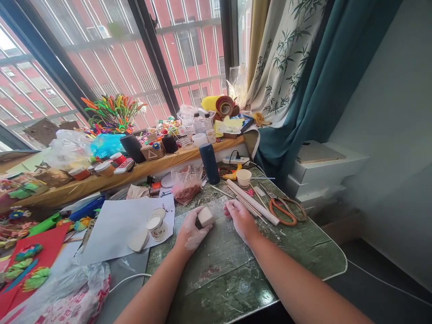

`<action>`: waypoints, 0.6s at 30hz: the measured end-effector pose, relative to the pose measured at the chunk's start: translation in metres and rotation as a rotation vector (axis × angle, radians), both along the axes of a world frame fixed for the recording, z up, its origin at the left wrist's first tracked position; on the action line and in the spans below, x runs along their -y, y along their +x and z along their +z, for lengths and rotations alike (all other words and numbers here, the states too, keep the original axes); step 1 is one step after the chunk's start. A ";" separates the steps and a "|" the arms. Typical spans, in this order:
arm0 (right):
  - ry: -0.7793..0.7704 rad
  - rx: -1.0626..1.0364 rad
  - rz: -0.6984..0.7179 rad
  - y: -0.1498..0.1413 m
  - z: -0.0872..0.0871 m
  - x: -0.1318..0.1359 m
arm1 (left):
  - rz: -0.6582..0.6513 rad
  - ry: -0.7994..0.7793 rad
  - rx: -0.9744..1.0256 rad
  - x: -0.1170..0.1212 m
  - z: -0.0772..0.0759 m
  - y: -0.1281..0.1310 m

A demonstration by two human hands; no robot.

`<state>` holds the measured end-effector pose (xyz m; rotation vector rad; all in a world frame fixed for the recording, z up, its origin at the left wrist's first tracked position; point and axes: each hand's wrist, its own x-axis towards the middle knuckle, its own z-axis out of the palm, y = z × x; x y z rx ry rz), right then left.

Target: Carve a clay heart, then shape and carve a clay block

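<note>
My left hand is closed around a small off-white block, which looks like clay, a little above the dusty green tabletop. White powder coats the fingers of both hands. To the right, my right hand has its fingertips pinched together; whether anything is between them is too small to tell. Just beyond it lie a pale rolling pin and several thin sticks. Left of my left hand, an open white jar stands on white paper, with a flat pale disc beside it.
Large orange-handled scissors lie at the right. Behind are a paper cup, a yellow glue gun, a dark blue cylinder and a bag of reddish material. A crowded windowsill runs along the back; a plastic bag lies front left.
</note>
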<state>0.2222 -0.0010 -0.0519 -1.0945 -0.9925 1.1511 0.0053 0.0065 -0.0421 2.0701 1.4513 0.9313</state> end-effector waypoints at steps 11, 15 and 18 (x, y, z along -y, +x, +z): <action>0.035 0.086 0.058 0.002 -0.006 -0.001 | -0.055 -0.064 0.029 0.011 0.013 0.004; 0.047 0.101 0.088 0.003 -0.006 0.000 | -0.068 -0.086 0.106 0.014 0.013 0.004; 0.074 0.099 0.152 0.000 -0.002 0.005 | -0.074 -0.105 0.196 0.018 0.010 0.003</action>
